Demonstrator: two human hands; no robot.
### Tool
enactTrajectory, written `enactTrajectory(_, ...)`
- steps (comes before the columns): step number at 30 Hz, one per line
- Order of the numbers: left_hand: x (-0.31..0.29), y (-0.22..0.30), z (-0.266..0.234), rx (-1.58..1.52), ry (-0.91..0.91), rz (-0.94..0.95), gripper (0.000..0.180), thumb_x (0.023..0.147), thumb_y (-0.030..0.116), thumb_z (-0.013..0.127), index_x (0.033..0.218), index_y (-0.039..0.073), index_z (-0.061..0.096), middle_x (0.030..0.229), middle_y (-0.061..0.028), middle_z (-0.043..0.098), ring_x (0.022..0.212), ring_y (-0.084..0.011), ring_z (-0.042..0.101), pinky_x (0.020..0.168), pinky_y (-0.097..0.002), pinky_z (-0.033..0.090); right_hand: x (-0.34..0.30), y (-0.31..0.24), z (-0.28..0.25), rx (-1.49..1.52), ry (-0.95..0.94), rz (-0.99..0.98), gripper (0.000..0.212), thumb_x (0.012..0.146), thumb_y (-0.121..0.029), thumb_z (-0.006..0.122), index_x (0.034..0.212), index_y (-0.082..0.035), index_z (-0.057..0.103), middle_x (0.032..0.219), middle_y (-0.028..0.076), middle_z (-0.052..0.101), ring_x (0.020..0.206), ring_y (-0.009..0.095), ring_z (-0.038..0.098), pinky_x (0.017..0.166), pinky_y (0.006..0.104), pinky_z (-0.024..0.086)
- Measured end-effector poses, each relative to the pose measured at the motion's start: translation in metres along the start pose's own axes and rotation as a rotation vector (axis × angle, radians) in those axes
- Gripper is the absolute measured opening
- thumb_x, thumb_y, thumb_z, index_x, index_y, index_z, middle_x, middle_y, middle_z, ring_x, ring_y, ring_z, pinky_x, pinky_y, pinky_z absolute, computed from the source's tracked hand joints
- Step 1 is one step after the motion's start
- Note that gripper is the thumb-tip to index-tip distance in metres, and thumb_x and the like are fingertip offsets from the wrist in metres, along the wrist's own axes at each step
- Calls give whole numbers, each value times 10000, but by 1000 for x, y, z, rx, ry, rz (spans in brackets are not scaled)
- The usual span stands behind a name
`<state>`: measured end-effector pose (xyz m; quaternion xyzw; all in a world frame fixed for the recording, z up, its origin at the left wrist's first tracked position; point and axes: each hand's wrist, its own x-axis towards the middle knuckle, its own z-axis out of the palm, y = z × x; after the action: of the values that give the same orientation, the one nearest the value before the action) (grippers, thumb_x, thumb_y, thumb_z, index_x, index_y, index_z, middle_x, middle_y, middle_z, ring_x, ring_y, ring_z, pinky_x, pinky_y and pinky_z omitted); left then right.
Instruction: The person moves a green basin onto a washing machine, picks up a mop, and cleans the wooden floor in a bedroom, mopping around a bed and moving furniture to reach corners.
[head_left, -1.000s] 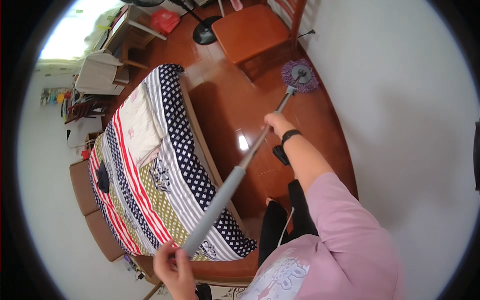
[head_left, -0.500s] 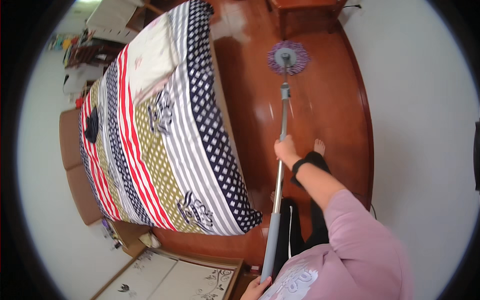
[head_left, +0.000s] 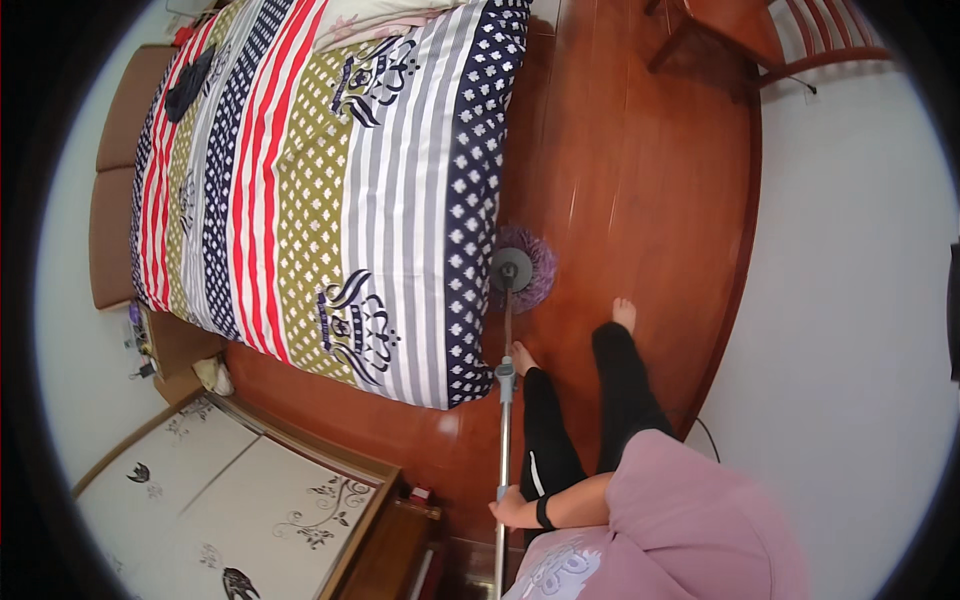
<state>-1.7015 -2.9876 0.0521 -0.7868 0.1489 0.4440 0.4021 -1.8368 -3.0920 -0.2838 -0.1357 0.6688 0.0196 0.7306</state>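
The right grip (head_left: 510, 508) is curled around the metal pole of a mop (head_left: 505, 415), which runs ahead of the grip and also back past it to the lower edge. Well ahead of the grip, the purple mop head (head_left: 545, 272) sits on the floor (head_left: 640, 180), its left side partly hidden by the edge of the striped bed (head_left: 310, 200). Left of the grip stands a white-fronted cabinet (head_left: 230, 490); far ahead and right, a wooden chair (head_left: 735, 40). The left grip is out of view, so I cannot tell its state.
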Motion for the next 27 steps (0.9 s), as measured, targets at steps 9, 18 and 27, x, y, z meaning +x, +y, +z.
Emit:
enactTrajectory(9, -11, 146, 88, -16, -29, 198, 446, 838, 438, 453, 728, 23, 575, 598, -114, 543, 611, -216, 557, 577, -315, 423, 94, -73, -222, 195, 232, -736, 231, 753, -124, 522, 874, 65, 464, 831, 233, 565, 830, 304, 572, 646, 415, 450)
enactTrajectory(18, -54, 355, 134, -312, -229, 654, 476, 879, 427, 404, 687, 11, 533, 584, -101, 535, 548, -209, 526, 546, -314, 412, 126, -213, -445, 153, 473, -471, 339, 766, -123, 499, 1015, 79, 388, 841, 248, 567, 669, 349, 599, 599, 399, 498)
enactTrajectory(27, -15, 44, 119, -93, 51, 131, 352, 836, 336, 520, 754, -2, 574, 631, -52, 553, 585, -145, 502, 535, -290, 397, 50, 19, -145, 6, 244, -441, 302, 804, -132, 483, 965, 44, 297, 654, 147, 517, 546, 217, 548, 425, 350, 425)
